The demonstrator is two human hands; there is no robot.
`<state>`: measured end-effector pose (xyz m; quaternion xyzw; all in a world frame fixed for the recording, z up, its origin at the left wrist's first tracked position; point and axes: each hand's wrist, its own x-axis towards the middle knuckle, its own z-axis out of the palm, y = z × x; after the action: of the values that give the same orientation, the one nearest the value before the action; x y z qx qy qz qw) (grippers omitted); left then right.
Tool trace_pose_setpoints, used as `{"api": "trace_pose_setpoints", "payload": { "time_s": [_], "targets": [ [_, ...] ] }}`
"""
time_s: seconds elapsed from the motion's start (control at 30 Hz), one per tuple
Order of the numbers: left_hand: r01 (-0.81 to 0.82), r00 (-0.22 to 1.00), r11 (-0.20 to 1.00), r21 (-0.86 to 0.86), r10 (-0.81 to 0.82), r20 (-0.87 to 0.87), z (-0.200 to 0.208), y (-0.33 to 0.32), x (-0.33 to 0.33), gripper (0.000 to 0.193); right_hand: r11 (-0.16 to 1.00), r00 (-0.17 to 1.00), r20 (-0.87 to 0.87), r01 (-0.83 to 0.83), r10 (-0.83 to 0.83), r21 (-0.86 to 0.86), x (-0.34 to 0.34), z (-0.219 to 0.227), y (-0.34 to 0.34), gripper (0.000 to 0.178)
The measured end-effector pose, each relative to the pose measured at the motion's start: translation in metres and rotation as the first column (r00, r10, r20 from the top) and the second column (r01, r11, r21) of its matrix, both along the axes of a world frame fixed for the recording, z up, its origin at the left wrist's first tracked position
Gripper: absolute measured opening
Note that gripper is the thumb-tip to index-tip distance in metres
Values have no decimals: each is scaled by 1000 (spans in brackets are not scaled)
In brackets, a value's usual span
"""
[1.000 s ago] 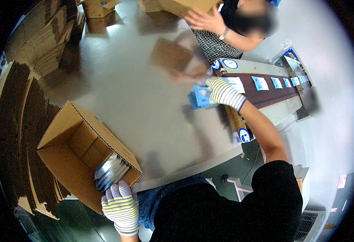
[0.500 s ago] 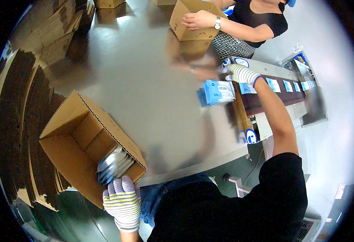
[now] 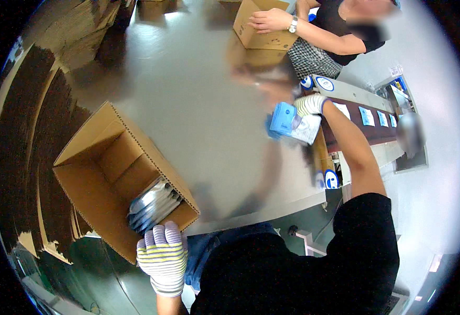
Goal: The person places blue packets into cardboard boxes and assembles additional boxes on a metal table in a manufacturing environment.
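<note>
My left hand [image 3: 163, 257], in a white glove with grey and yellow stripes, is closed over the near rim of an open cardboard box [image 3: 91, 197]. Inside the box, close to those fingers, a row of blue and white soft packs [image 3: 154, 205] stands on edge against the right wall. My right hand [image 3: 309, 105], in a matching glove, reaches out to the table's right side. Its fingers are closed on a small stack of blue and white packs [image 3: 283, 121] at the conveyor's end; its fingertips are partly blurred.
The conveyor belt [image 3: 345, 123] carries more spaced packs [image 3: 367, 116] at right. Across the shiny metal table [image 3: 188, 121], a co-worker's hand [image 3: 269, 21] rests on another cardboard box [image 3: 251, 34]. Stacked flat cardboard [image 3: 25, 157] lines the left side.
My right hand has come down from above the conveyor's end onto the stack of packs, which has tilted. My left hand has stayed at the box rim. The whole view has shifted slightly.
</note>
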<state>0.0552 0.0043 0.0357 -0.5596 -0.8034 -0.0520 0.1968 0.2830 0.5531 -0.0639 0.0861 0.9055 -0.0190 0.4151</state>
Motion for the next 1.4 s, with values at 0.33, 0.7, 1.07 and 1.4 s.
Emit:
{"api": "trace_pose_setpoints", "payload": {
  "time_s": [0.33,0.7,1.07,1.4],
  "targets": [
    [54,999,998,10,-54,3,0,-5,-7,21,922,932,-119,308,-342,-235,-59,50,-272,79],
    [83,994,988,133,-91,57,-13,-11,8,16,837,498,-844,-362,-199,-411,-204,183,-340,65],
    [68,998,997,29,-68,3,-11,-5,19,7,899,574,-741,-428,348,91,-226,105,-412,46],
    [-30,999,999,-19,29,-45,-14,0,18,13,923,129,-961,-275,-243,-270,-136,149,-347,50]
  ]
}}
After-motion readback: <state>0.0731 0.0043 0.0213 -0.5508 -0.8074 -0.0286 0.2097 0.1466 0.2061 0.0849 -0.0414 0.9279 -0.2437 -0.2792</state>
